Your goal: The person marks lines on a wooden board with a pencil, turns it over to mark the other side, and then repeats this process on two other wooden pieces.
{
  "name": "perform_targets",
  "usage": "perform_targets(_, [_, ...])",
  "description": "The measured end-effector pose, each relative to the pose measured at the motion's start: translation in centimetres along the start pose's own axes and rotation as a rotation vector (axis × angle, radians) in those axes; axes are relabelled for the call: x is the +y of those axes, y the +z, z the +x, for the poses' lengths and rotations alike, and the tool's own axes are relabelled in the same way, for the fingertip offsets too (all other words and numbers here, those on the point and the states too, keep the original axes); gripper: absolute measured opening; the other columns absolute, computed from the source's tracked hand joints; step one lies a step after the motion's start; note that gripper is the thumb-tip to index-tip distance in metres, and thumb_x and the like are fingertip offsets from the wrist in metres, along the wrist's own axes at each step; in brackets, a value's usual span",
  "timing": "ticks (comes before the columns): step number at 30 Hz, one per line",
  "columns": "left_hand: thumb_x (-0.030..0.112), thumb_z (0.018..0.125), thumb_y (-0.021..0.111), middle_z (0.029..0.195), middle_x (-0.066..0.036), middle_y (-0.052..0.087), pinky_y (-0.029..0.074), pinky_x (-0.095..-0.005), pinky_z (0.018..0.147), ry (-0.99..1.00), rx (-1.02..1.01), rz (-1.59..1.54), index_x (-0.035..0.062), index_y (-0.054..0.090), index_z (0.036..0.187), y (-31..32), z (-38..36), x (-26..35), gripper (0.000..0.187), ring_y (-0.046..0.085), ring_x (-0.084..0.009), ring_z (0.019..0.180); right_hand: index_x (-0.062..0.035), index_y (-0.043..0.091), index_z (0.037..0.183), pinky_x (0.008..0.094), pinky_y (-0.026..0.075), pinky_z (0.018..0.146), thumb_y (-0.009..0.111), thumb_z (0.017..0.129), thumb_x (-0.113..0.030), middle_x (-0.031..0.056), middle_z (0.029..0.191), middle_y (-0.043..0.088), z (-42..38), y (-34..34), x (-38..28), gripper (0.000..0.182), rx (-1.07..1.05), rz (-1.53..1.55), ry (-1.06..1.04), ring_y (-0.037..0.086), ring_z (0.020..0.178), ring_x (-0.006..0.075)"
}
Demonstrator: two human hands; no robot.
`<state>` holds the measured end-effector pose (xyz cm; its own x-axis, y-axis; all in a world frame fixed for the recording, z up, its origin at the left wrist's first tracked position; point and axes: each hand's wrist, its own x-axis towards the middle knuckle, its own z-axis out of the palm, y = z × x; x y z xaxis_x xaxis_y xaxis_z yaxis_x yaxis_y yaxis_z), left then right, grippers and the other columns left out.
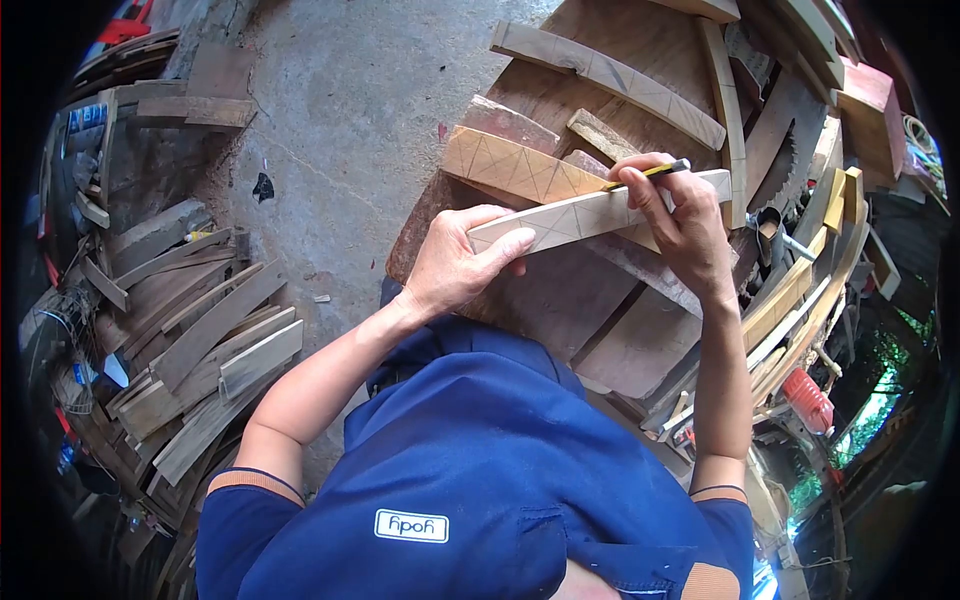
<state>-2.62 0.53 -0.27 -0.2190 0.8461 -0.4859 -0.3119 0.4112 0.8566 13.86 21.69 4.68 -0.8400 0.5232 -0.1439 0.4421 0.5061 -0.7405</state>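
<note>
My left hand [455,262] is closed around the near end of a pale wooden strip [575,218], thumb on top and fingers underneath. Crossed pencil lines run along the strip's face. Between the thumb and fingers of my right hand [685,220] is a yellow and black pencil [655,173], its tip at the strip's upper edge. Just behind the strip lies a wider, warmer-toned board [515,165] with zigzag pencil marks. Farther back, a long curved wooden piece [610,75] with similar lines rests on a plywood sheet [635,32].
Stacked wooden offcuts [215,350] cover the floor on the left. Curved wood strips [800,320] pile up on the right, near a saw blade [785,175] and a red plastic basket [808,400]. Bare concrete floor [330,120] shows ahead to the left.
</note>
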Motion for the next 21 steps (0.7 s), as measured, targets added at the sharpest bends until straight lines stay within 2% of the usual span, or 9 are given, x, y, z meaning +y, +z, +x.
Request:
perform_targets(1, [0.022, 0.100, 0.070, 0.077, -0.008, 0.073, 0.042, -0.0218, 0.045, 0.010, 0.008, -0.008, -0.0023, 0.071, 0.116, 0.1, 0.0, -0.2, 0.029, 0.061, -0.0059, 0.057, -0.0039, 0.073, 0.106, 0.0381, 0.051, 0.080, 0.067, 0.102, -0.020, 0.0123, 0.090, 0.072, 0.0, 0.2, -0.5, 0.018, -0.027, 0.022, 0.061, 0.068, 0.083, 0.0275])
perform_targets(3, [0.022, 0.100, 0.070, 0.077, -0.007, 0.073, 0.041, -0.0218, 0.045, 0.023, 0.013, -0.015, -0.0020, 0.071, 0.116, 0.1, 0.1, -0.1, 0.029, 0.059, -0.0055, 0.055, -0.0038, 0.072, 0.105, 0.0388, 0.051, 0.082, 0.067, 0.101, -0.020, 0.0121, 0.090, 0.072, 0.2, 1.0, -0.9, 0.018, -0.027, 0.023, -0.007, 0.069, 0.084, 0.0279])
perform_targets(5, [0.021, 0.098, 0.073, 0.086, -0.008, 0.076, 0.056, -0.0265, 0.070, -0.073, -0.001, -0.034, -0.0052, 0.072, 0.115, -0.1, -0.1, 0.7, 0.031, 0.071, -0.0106, 0.074, -0.0040, 0.070, 0.101, 0.0400, 0.051, 0.086, 0.068, 0.100, -0.019, 0.0119, 0.092, 0.071, 0.5, 1.8, -1.8, 0.015, -0.043, 0.013, -0.085, 0.069, 0.088, 0.0286])
perform_targets(8, [0.022, 0.098, 0.073, 0.084, -0.007, 0.075, 0.055, -0.0265, 0.071, -0.073, -0.006, -0.022, -0.0044, 0.072, 0.115, -0.1, 0.0, 0.6, 0.031, 0.071, -0.0104, 0.075, -0.0045, 0.069, 0.100, 0.0412, 0.051, 0.085, 0.068, 0.099, -0.018, 0.0109, 0.091, 0.070, 0.9, 3.4, -1.6, 0.014, -0.006, 0.053, -0.226, 0.067, 0.087, 0.0286])
perform_targets(10, [0.022, 0.098, 0.073, 0.084, -0.007, 0.075, 0.055, -0.0266, 0.071, -0.068, -0.007, -0.020, -0.0041, 0.073, 0.114, -0.2, -0.1, 0.5, 0.031, 0.071, -0.0102, 0.075, -0.0056, 0.069, 0.100, 0.0410, 0.049, 0.082, 0.069, 0.098, -0.018, 0.0098, 0.089, 0.068, 1.1, 3.8, -1.7, 0.013, -0.012, 0.053, -0.216, 0.066, 0.084, 0.0288])
perform_targets(13, [0.023, 0.098, 0.073, 0.083, -0.007, 0.075, 0.054, -0.0266, 0.071, -0.056, -0.014, -0.023, -0.0036, 0.073, 0.114, -0.1, 0.0, 0.3, 0.031, 0.070, -0.0099, 0.076, -0.0075, 0.068, 0.103, 0.0384, 0.047, 0.078, 0.068, 0.099, -0.019, 0.0078, 0.091, 0.068, 1.4, 4.4, -1.7, 0.012, -0.039, 0.010, -0.337, 0.065, 0.085, 0.0267])
perform_targets(17, [0.023, 0.098, 0.073, 0.082, -0.006, 0.075, 0.054, -0.0261, 0.071, -0.064, -0.009, -0.001, -0.0034, 0.073, 0.114, -0.2, -0.1, 0.4, 0.031, 0.070, -0.0097, 0.076, -0.0076, 0.069, 0.104, 0.0388, 0.048, 0.080, 0.067, 0.100, -0.018, 0.0074, 0.095, 0.069, 1.2, 3.9, -1.6, 0.012, -0.059, 0.011, -0.310, 0.066, 0.089, 0.0263])
perform_targets(20, [0.023, 0.098, 0.073, 0.083, -0.006, 0.075, 0.054, -0.0258, 0.071, -0.070, -0.008, -0.014, -0.0035, 0.073, 0.114, -0.2, -0.1, 0.5, 0.031, 0.070, -0.0098, 0.076, -0.0068, 0.069, 0.103, 0.0399, 0.049, 0.082, 0.067, 0.100, -0.019, 0.0087, 0.094, 0.071, 0.8, 3.0, -1.4, 0.012, -0.062, 0.081, -0.240, 0.067, 0.090, 0.0281])
perform_targets(21, [0.023, 0.098, 0.073, 0.083, -0.006, 0.075, 0.054, -0.0258, 0.071, -0.071, -0.008, -0.015, -0.0035, 0.073, 0.114, -0.2, -0.1, 0.6, 0.031, 0.070, -0.0098, 0.076, -0.0062, 0.070, 0.102, 0.0402, 0.051, 0.081, 0.067, 0.100, -0.019, 0.0096, 0.093, 0.072, 0.8, 2.5, -1.4, 0.013, -0.068, 0.074, -0.151, 0.067, 0.089, 0.0288])
